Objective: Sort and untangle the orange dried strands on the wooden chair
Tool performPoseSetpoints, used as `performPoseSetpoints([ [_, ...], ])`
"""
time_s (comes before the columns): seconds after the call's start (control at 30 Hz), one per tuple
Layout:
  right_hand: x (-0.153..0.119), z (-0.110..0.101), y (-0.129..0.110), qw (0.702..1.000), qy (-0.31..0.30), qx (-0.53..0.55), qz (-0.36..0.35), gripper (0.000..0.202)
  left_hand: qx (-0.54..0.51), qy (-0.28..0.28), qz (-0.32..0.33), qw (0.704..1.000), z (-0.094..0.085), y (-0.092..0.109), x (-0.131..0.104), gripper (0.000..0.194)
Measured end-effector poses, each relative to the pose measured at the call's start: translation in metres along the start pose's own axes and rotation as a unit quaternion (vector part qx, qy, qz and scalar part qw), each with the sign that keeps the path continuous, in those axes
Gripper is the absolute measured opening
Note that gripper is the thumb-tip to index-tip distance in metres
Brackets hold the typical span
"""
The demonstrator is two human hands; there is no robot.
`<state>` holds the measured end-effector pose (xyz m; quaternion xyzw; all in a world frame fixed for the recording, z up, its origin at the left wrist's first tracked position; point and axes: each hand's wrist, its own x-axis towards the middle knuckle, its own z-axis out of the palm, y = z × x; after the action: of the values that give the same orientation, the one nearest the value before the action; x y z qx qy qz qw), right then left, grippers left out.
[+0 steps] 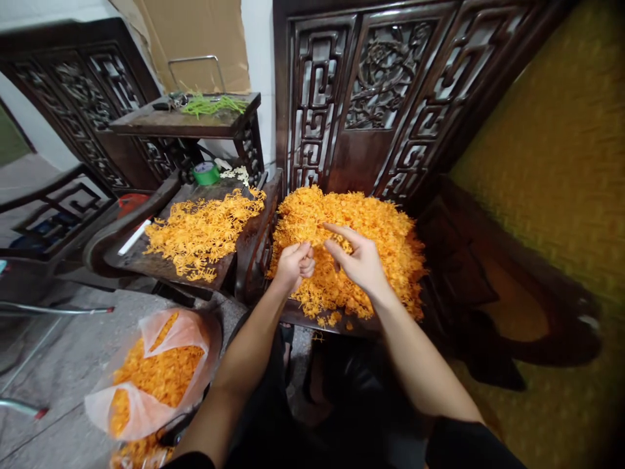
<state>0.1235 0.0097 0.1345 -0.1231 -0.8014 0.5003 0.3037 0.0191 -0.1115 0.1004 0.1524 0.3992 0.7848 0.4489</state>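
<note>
- I see the left hand curled tight, contents unclear; right hand, fingers apart.
- Brushing the orange pieces beneath could spill some.

Plastic pieces lie heaped on a seat before its backrest; to their left, a second pile, behind it a tape roll, then a side table bearing stems. A plastic bag sits on the floor, front left.
</note>
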Motion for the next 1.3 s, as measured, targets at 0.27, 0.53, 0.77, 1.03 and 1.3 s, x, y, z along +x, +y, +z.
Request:
performPoseSetpoints([
  [0.27,0.018,0.027,0.028,0.975,0.203,-0.037,-0.086,0.019,-0.014,-0.064,-0.051,0.997,0.017,-0.001,0.002,0.043],
  [0.53,0.024,0.038,0.042,0.965,0.261,0.008,-0.001,0.028,-0.053,-0.076,-0.083,0.992,0.024,-0.001,0.01,0.037],
  [0.77,0.072,-0.045,0.075,0.906,0.362,0.171,0.137,0.046,-0.08,-0.055,-0.083,0.992,0.001,0.011,-0.003,0.038],
  [1.03,0.05,-0.067,0.037,0.918,0.026,0.316,0.237,0.037,-0.13,-0.059,-0.059,0.988,-0.003,0.013,0.003,0.038],
  [1.3,0.058,-0.061,0.036,0.902,0.041,0.358,0.238,0.036,-0.111,-0.057,-0.048,0.991,-0.001,0.01,0.005,0.037],
])
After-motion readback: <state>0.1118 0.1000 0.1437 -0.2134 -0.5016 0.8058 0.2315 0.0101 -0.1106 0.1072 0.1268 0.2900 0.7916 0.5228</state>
